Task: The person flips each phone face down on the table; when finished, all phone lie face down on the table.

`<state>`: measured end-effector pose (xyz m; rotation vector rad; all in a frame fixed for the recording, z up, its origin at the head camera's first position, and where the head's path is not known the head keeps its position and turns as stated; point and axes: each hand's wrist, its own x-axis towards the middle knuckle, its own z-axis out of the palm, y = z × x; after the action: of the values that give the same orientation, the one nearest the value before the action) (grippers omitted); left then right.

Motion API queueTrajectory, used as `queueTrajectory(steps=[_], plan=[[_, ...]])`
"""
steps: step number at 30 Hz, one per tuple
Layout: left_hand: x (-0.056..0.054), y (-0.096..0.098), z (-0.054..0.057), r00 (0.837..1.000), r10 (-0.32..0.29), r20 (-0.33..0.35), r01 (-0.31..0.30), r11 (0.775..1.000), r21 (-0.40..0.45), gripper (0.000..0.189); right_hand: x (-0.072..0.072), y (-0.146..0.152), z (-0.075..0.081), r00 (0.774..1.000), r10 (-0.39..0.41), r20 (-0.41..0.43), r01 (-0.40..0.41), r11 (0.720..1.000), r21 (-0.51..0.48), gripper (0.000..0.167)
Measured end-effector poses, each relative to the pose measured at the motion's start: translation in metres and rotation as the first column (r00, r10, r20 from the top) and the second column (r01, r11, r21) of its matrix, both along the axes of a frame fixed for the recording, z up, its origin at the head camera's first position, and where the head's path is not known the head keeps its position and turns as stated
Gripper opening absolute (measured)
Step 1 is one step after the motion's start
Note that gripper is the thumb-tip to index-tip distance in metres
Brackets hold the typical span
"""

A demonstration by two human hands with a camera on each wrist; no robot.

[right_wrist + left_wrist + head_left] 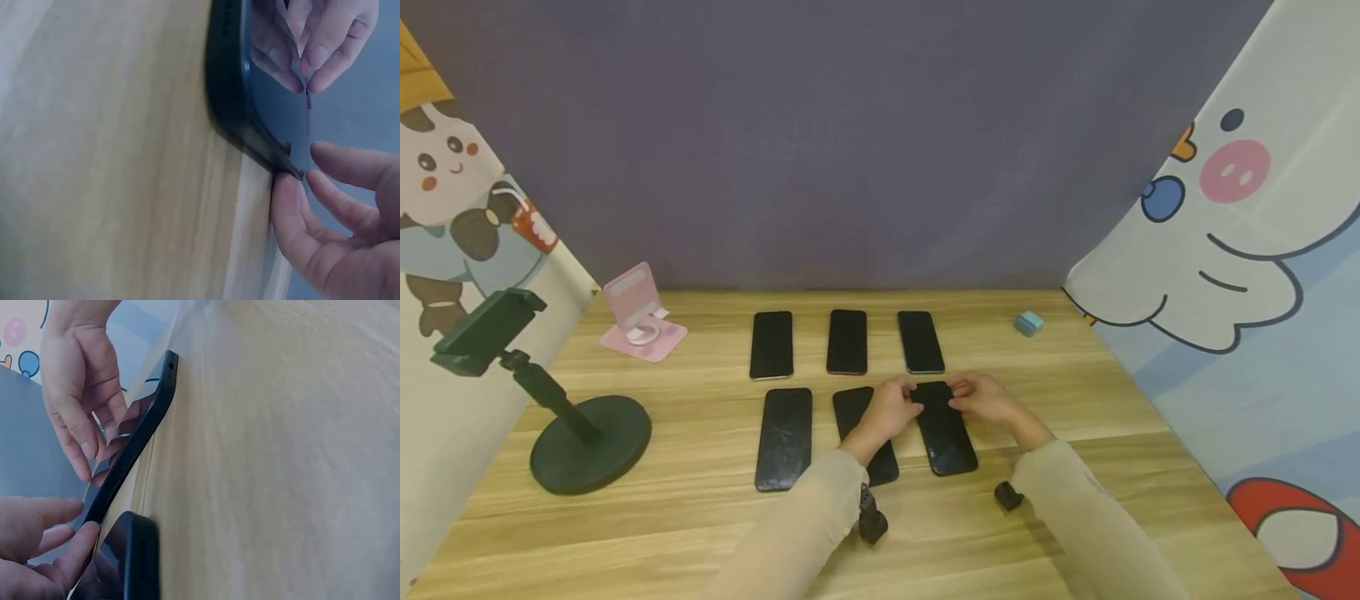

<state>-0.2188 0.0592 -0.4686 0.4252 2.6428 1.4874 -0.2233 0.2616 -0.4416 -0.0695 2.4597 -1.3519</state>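
Note:
A black smartphone (pixel 946 437) lies screen up on the table at the right end of the near row. My left hand (pixel 887 410) holds its upper left corner with the fingertips, and my right hand (pixel 987 398) holds the upper right corner. In the right wrist view, the smartphone (pixel 240 106) shows its rounded edge against the right fingertips, and both hands are mirrored in its screen. Under my left hand lies another smartphone (pixel 883 465), partly hidden by the hand and wrist. Farther left lies a third smartphone (pixel 784 437).
Several more smartphones (pixel 847 342) form a far row. On the left stand a dark green phone stand (pixel 591 442) and a pink folding stand (pixel 640 321). A small blue block (pixel 1028 323) sits at the back right. Printed curtains border the wooden table (pixel 700 533).

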Motion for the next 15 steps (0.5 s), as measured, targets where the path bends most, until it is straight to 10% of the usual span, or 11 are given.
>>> queueTrajectory(steps=[15], plan=[[0.0047, 0.0039, 0.0014, 0.999, 0.032, -0.001, -0.032, 0.997, -0.064, 0.027, -0.0014, -0.0064, 0.0008, 0.997, -0.079, 0.025, 0.08, 0.995, -0.051, 0.043]])
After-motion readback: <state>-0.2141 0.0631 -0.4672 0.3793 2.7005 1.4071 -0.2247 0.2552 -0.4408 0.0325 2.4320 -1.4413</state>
